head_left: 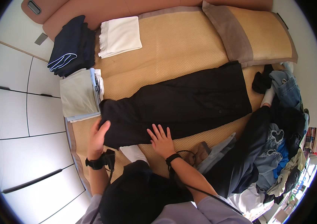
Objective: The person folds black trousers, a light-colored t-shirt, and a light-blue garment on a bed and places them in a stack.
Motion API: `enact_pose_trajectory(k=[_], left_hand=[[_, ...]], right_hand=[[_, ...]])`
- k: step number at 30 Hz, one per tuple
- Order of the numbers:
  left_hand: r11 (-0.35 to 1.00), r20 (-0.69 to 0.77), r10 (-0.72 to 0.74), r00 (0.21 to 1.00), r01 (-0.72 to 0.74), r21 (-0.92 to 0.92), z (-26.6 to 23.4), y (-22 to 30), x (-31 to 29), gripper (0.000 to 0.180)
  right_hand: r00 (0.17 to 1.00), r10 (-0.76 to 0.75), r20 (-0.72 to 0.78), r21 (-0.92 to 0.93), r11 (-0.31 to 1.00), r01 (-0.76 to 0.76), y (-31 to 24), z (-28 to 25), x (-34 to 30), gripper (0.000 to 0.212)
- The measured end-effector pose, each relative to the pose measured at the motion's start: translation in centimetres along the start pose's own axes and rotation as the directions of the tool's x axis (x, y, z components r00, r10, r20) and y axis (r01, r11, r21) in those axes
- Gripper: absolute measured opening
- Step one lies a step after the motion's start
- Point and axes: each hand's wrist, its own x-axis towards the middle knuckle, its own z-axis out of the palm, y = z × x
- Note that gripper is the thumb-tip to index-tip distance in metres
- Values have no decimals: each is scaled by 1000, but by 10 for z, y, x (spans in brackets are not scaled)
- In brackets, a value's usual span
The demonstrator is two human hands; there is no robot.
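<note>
While long black cloth garment [188, 99] lay flat across tan woven bed mat [173, 33], right hand [161, 142] rested palm-down on near edge, fingers spread, gripping nothing, probably to steady it; left hand [96, 139] curved loosely at left end, hold unclear.

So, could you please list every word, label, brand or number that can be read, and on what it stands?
None can be read.
Row of book-like spines, right edge: any print is too small and blurred.
Black garment: one small round mark, no readable letters.
</note>
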Motion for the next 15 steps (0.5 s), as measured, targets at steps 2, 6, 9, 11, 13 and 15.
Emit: enact_pose_trajectory(k=[2,6,9,11,13,15], left_hand=[[999,76,-21,997,17,43,30,21,-4,24],[766,294,295,909,-409,496,110,13,16,33],[762,424,266,866,-458,458,161,-8,34,39],[776,494,183,850,-433,459,182,-25,45,38],[805,520,169,837,-421,417,216,-42,40,34],[809,551,46,833,-355,469,228,-52,38,31]], right_hand=[[1000,17,-4,-7,1000,-17,-3,-2,-5,55],[1000,16,2,-49,999,-16,-4,-1,-19,51],[996,-30,79,1,1000,30,-2,-3,-26,40],[872,84,483,274,931,-241,0,-20,-21,33],[890,112,442,330,902,-278,2,-10,-26,33],[924,154,351,459,831,-313,3,19,-35,34]])
